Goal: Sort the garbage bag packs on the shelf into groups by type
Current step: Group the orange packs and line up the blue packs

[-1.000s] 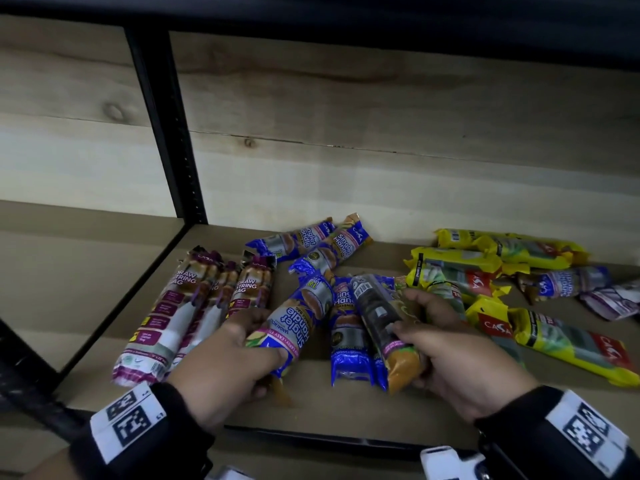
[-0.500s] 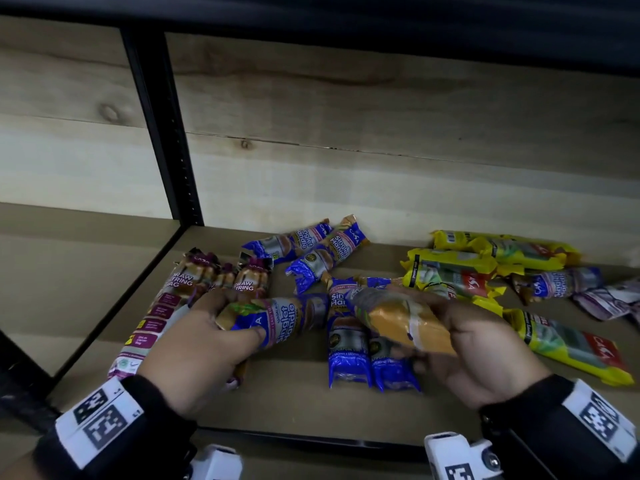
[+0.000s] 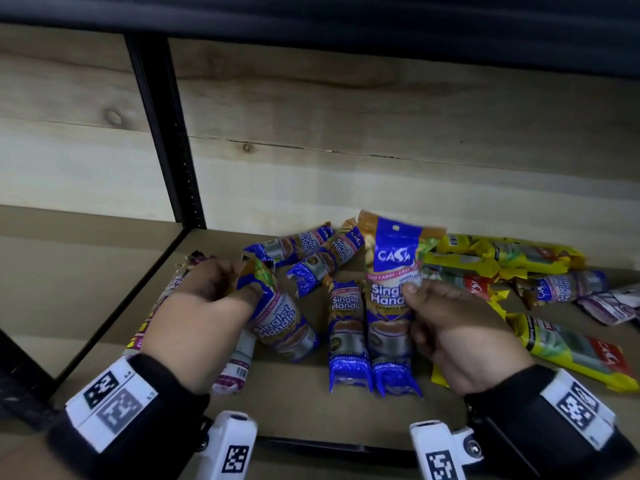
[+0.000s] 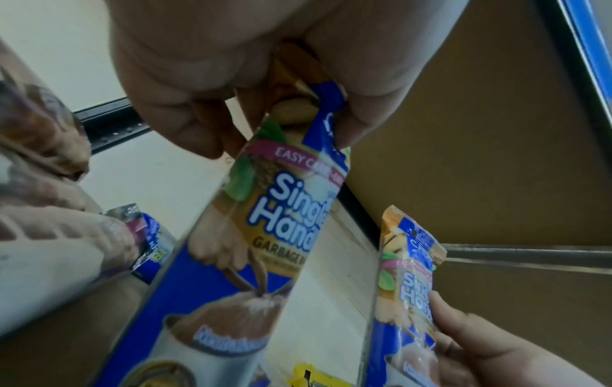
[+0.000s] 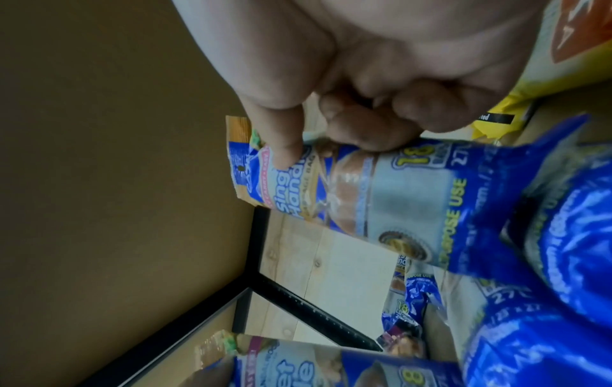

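Both blue packs now upright, each grip (image 3: 221, 299) (image 3: 446, 327) pinching one.

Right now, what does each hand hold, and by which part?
Left hand pinches a blue pack near its top end; right hand grips another blue pack at its upper middle.

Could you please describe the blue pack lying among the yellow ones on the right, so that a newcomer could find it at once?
Start at the wooden shelf and go to its right side, where the yellow packs lie. Just behind the nearest of them, close to the right edge of the head view, lies the stray blue pack. It is the only blue wrapper there, apart from the blue group in the middle.
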